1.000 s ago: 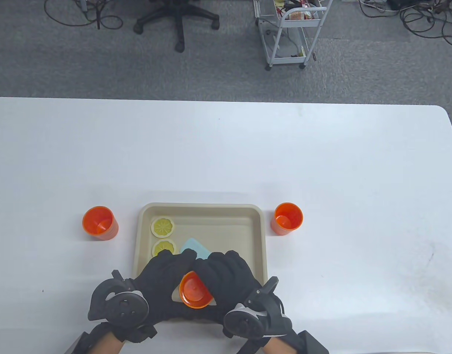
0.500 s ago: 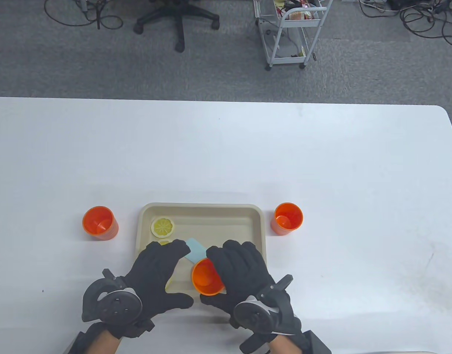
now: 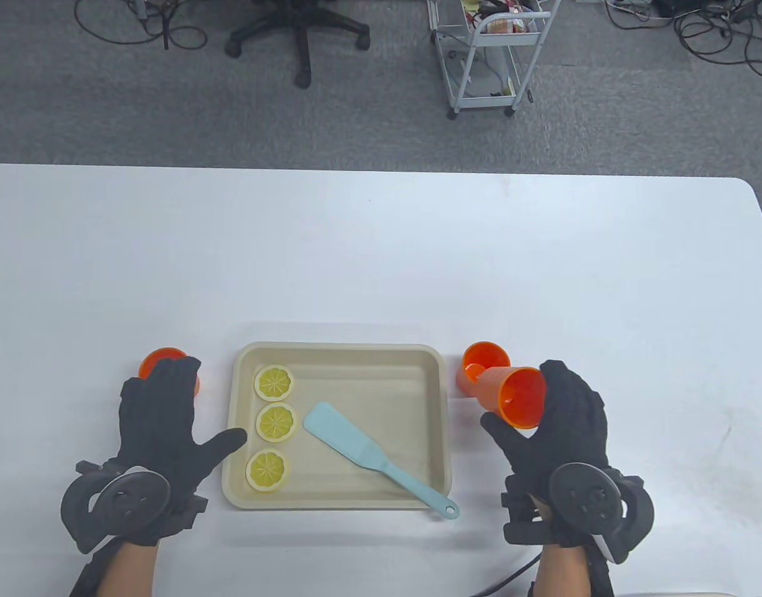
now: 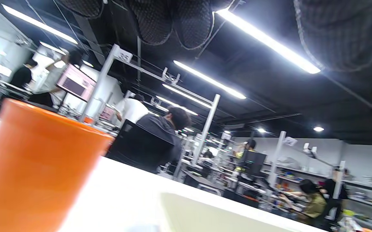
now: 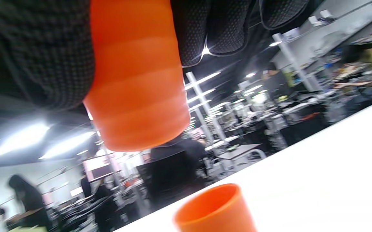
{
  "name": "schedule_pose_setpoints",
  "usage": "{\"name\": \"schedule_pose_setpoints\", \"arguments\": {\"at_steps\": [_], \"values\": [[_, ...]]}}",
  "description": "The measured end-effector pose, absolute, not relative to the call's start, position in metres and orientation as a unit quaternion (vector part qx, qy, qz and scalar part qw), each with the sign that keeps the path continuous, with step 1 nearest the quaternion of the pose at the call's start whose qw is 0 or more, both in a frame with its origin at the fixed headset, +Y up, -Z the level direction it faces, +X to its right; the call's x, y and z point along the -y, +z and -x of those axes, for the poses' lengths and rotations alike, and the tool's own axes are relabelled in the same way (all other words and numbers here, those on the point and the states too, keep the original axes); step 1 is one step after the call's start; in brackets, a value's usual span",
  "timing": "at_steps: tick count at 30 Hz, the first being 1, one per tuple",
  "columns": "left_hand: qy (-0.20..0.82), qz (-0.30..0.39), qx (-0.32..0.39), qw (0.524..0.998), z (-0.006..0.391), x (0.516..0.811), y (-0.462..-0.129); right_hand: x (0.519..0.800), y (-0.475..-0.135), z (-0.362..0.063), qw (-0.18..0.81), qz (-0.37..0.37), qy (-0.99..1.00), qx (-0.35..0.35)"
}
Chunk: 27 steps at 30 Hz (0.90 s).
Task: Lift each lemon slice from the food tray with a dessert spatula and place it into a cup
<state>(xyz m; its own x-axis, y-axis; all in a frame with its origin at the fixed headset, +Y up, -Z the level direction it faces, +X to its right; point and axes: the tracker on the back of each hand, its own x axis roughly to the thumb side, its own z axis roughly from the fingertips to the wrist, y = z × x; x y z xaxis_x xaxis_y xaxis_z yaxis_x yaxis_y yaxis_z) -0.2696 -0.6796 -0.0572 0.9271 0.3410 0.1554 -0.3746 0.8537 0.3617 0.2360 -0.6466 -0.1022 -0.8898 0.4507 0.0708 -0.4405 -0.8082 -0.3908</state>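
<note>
A beige food tray (image 3: 340, 353) holds three lemon slices in a column on its left: far (image 3: 274, 382), middle (image 3: 275, 423) and near (image 3: 267, 470). A light-blue dessert spatula (image 3: 356, 444) lies slantwise in the tray, its handle over the near-right rim. My right hand (image 3: 530, 410) grips a tilted orange cup (image 3: 514, 398) (image 5: 137, 80) in the air right of the tray, just beside an upright orange cup (image 3: 483, 360) (image 5: 218, 209). My left hand (image 3: 175, 410) is spread flat left of the tray, holding nothing, and partly covers another orange cup (image 3: 160, 362) (image 4: 34, 167).
The white table (image 3: 381, 261) stretches far beyond the tray and to the right. Its near edge runs just below my wrists. On the floor behind stand an office chair (image 3: 300, 31) and a wire cart (image 3: 486, 56).
Both hands left the tray and moved apart. The right hand carried the orange cup rightward to beside the right cup; the left hand swung left, uncovering two slices and the spatula.
</note>
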Motion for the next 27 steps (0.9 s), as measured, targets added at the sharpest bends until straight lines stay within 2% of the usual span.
{"name": "schedule_pose_setpoints", "arguments": {"at_steps": [7,14,27], "values": [[0.165,-0.177,-0.015,0.970,0.290,0.694,-0.065,0.669,-0.116,-0.263,0.211,0.115,0.958,0.156],[0.175,-0.150,-0.042,0.972,0.302,0.705,-0.072,0.693,-0.131,-0.261,0.190,0.129,0.970,0.083],[0.191,-0.136,-0.057,0.970,0.309,0.710,-0.075,0.727,-0.149,-0.264,0.157,0.150,0.976,-0.002]]}}
